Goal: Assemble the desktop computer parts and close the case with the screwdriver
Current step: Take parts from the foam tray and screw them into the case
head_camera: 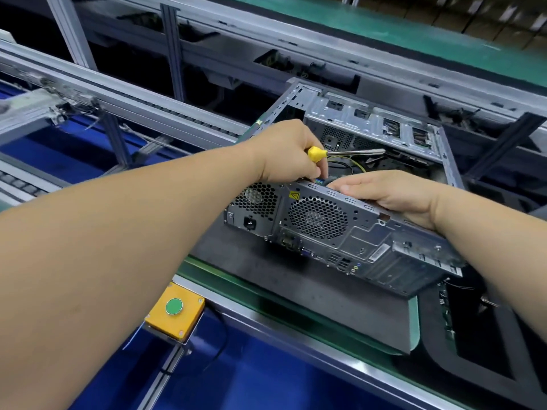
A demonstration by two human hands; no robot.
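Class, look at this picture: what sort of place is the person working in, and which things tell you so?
Most likely a factory assembly line for computers. An open computer case sits on a green conveyor belt framed by aluminium rails, with a yellow button box mounted at the station.

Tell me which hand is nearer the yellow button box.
Left. The left hand holds the screwdriver above the case, up and right of the yellow button box; the right hand rests farther right on the case rim.

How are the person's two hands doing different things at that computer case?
The left hand grips a yellow-handled screwdriver, its shaft lying level over the open case; the right hand holds no tool. Left fingers curl; right fingers lie nearly straight along the case's top edge. Both meet at that near edge.
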